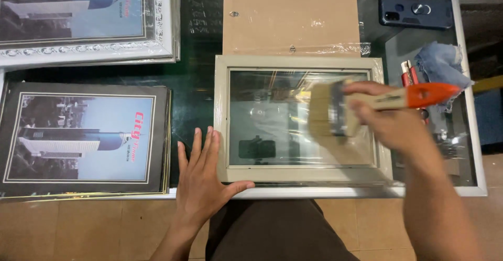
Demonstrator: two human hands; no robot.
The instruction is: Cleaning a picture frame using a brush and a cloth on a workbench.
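Below, glass table [199,90] with white rim; tan tiled floor [89,229].

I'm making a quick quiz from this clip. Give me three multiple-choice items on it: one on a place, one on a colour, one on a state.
1. Where is the left hand?
A. flat at the picture frame's left edge
B. on the phone
C. on the cloth

2. What colour is the tip of the brush handle?
A. blue
B. orange
C. green

3. What is the right hand doing?
A. lying empty
B. gripping the brush
C. holding a print

Answers: A, its palm lies by the frame's corner; B, the handle end is orange; B, its fingers wrap the handle.
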